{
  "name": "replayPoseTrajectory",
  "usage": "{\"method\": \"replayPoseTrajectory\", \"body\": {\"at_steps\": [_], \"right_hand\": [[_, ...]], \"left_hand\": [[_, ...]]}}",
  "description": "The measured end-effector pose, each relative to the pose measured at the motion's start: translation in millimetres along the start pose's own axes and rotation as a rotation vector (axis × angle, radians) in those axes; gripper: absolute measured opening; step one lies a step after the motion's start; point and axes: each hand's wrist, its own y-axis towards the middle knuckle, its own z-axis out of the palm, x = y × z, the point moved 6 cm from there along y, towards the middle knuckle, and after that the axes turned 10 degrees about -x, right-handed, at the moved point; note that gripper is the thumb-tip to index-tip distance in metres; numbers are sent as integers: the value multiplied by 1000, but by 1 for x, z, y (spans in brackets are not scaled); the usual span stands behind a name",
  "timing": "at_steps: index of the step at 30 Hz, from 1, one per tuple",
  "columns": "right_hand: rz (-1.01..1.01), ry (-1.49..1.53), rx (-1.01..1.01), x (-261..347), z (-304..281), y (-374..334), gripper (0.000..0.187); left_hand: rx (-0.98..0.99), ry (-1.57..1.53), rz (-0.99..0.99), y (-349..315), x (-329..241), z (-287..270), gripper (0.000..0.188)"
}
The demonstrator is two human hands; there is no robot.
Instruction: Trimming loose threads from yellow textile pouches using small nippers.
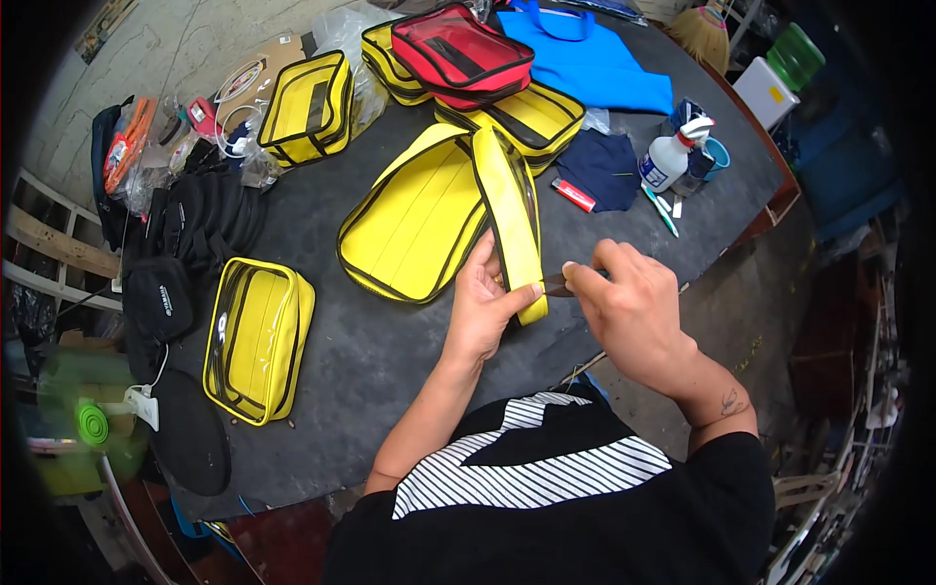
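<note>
An opened yellow pouch with black piping (419, 219) lies flat on the dark table (390, 361). Its long yellow side strip (512, 210) runs toward me. My left hand (487, 307) grips the strip's near end, thumb on top. My right hand (634, 307) pinches a small dark tab (558, 285) at that same end, right beside the left thumb.
A finished yellow pouch (258, 336) lies at the left front. More yellow pouches (307, 107) and a red one (460, 54) are stacked at the back. Black bags (195, 234), a blue cloth (585, 63), a spray bottle (668, 156) and a green fan (93, 424) surround them.
</note>
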Motion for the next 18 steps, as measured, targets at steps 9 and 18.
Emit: {"method": "replayPoseTrajectory", "body": {"at_steps": [9, 18], "right_hand": [[21, -50, -138, -5, 9, 6, 18], [47, -10, -135, -4, 5, 4, 21]], "left_hand": [[2, -18, 9, 1, 1, 0, 80], [-7, -37, -8, 2, -1, -1, 77]]}}
